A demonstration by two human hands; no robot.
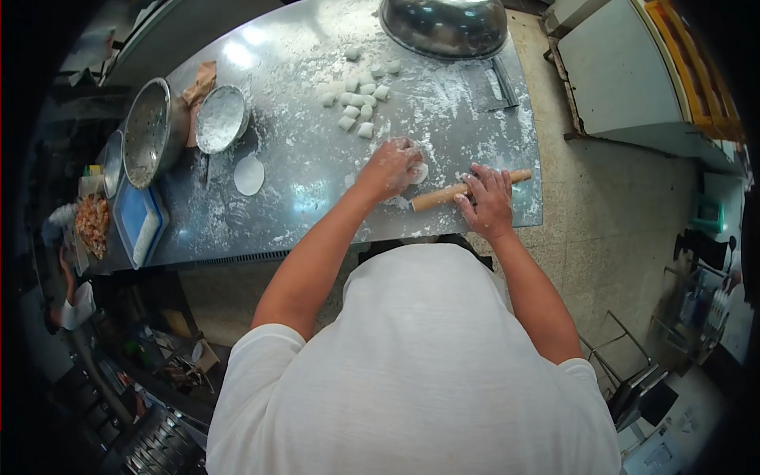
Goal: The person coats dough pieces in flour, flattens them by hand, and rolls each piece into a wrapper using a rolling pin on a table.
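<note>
My left hand [388,169], dusted with flour, has its fingers curled at the edge of a small round of dough [419,172] on the steel table. Just to the right, my right hand [488,199] lies over a wooden rolling pin [434,197], fingers across it and thumb on the near side. The pin is tilted slightly, its right end farther from me. Beyond my left hand sits a loose group of small cut dough pieces [348,99]. A flat, round dough wrapper [249,175] lies alone to the left.
Flour is scattered over the steel table [293,131]. On the left stand a bowl of flour [222,119], a large metal bowl [150,134], a blue tray [136,214] and orange chopped food [92,226]. An upturned metal basin [443,28] sits at the far edge. Another person [77,305] is at far left.
</note>
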